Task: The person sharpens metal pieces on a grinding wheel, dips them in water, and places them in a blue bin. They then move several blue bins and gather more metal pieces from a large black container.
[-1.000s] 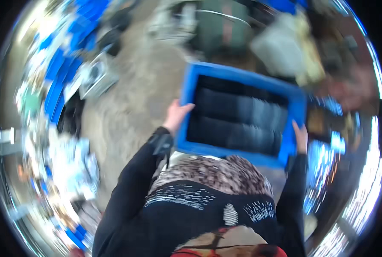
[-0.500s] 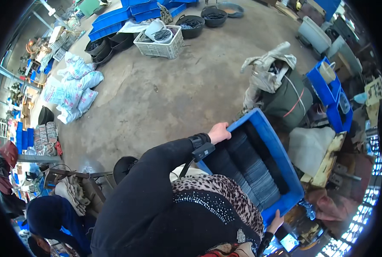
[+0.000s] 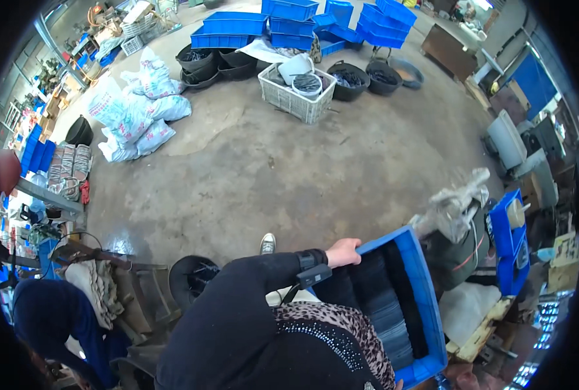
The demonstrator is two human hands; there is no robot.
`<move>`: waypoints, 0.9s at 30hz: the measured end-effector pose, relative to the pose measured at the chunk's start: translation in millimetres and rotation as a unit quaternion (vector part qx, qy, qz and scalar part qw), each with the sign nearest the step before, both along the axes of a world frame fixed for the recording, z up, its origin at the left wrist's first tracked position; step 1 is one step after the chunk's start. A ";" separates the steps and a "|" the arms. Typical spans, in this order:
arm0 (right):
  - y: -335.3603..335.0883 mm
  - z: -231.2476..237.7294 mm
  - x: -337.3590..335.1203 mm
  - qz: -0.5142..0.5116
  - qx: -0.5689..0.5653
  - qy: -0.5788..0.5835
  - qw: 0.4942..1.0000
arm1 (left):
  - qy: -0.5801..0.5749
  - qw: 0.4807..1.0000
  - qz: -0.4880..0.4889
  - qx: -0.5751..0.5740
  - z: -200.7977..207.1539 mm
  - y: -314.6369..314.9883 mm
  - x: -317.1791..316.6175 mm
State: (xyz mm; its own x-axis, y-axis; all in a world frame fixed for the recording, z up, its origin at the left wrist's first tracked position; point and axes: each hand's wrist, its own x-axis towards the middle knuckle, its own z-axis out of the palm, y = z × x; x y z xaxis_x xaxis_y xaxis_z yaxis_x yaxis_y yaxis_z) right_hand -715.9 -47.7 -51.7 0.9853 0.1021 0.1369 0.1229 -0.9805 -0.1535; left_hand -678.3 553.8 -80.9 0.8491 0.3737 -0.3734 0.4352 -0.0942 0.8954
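Left hand [image 3: 344, 253] holds blue crate [image 3: 426, 299] by far rim. Right hand [image 3: 400, 385]: only tiny bit shows, at bottom edge by crate; cannot tell its grip. Crate by person's belly, toward right, dark flat pieces [image 3: 381, 305] inside in rows. Past crate, big green sack [image 3: 457, 259]. Farther off, white basket [image 3: 289, 97] on floor [image 3: 263, 175].

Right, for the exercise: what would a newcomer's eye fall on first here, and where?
First, the blue rectangular plastic crate at lower right, packed with rows of thin dark pieces, its upper edge gripped by the left hand. Next, the heaped whitish plastic bags on the grey-brown concrete floor at upper left. Then the stacked blue plastic crates along the top edge.
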 end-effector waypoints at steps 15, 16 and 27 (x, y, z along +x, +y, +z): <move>422.5 41.4 109.1 0.037 0.337 0.181 0.923 | 0.023 0.965 0.261 -0.020 -3.8 307.7 -140.6; 444.8 39.8 125.5 0.035 0.341 0.206 0.916 | 0.040 0.963 0.268 -0.019 -4.7 324.3 -148.9; 773.3 -30.7 262.7 0.164 0.343 0.312 0.871 | 0.023 0.893 0.448 -0.014 -32.8 524.2 -199.1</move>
